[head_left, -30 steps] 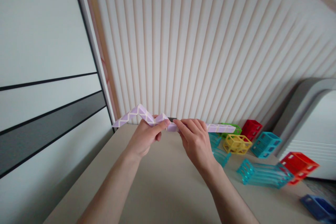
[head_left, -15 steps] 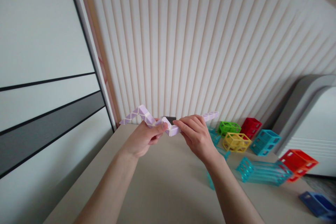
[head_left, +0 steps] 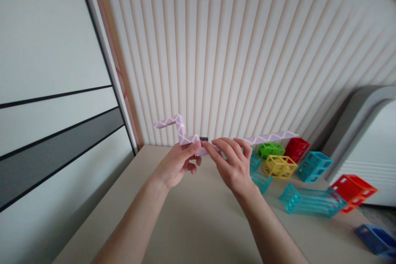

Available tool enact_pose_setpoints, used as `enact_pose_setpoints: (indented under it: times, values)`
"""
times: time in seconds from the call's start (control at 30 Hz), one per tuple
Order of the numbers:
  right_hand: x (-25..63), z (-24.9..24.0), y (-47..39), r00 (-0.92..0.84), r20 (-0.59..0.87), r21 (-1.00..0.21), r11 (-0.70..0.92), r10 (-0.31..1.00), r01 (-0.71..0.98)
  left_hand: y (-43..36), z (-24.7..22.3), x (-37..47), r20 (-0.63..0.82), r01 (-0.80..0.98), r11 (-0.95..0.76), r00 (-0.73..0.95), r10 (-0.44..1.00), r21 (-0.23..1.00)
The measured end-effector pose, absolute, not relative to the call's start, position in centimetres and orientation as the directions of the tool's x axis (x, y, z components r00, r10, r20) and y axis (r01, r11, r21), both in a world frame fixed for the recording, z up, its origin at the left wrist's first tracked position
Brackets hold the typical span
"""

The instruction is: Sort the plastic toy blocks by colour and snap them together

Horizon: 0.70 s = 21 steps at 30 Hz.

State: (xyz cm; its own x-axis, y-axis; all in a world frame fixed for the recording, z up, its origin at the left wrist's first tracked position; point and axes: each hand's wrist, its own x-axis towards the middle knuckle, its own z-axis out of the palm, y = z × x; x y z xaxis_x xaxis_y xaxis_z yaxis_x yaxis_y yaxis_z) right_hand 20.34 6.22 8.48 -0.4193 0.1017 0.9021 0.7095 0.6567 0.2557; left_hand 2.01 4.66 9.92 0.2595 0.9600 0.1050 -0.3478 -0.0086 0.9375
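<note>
A lilac and white snake puzzle (head_left: 180, 128), made of linked wedge segments, is held up above the far part of the table. My left hand (head_left: 179, 161) is closed around its middle, the thumb pressed on top. From there the left part rises, then bends sideways to a free end. My right hand (head_left: 232, 163) grips the puzzle just to the right, its fingers laid along it and hiding some segments. Beyond that hand a long straight stretch runs out to the right. Behind the hands a small black object (head_left: 203, 139) shows in part.
To the right on the table (head_left: 198, 222) stand open-frame blocks: green (head_left: 270, 149), yellow (head_left: 280, 166), dark red (head_left: 297, 149), teal (head_left: 314, 166), orange-red (head_left: 353, 191) and blue (head_left: 375, 239). A clear teal track piece (head_left: 315, 202) lies among them. A ribbed wall panel (head_left: 213, 49) rises behind.
The puzzle's left part has turned from a low zigzag to a raised hook. More of its straight right stretch now shows beyond my right hand. Both hands keep hold.
</note>
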Motion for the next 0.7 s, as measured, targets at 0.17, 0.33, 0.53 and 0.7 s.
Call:
enact_pose_setpoints:
  times: [0.17, 0.33, 0.53, 0.7]
  values:
    - [20.1, 8.0, 6.9, -0.411, 0.9, 0.23, 0.641, 0.146, 0.732, 5.0, 10.0, 1.4, 0.162, -0.271, -0.096, 0.233, 0.959, 0.958]
    - [21.3, 8.8, 7.8, -0.31, 0.917, 0.116, 0.577, 0.251, 0.809, 5.8, 10.1, -0.3, 0.21, -0.276, -0.197, 0.017, 0.978, 0.941]
    - [21.0, 8.6, 7.6, -0.349, 0.911, 0.178, 0.552, 0.221, 0.814, 5.8, 10.0, 0.8, 0.128, -0.318, -0.136, -0.045, 0.991, 0.938]
    - [20.7, 8.6, 7.4, -0.387, 0.884, 0.187, 0.56, 0.262, 0.807, 5.4, 9.9, 1.2, 0.194, -0.311, -0.205, -0.065, 0.979, 0.928]
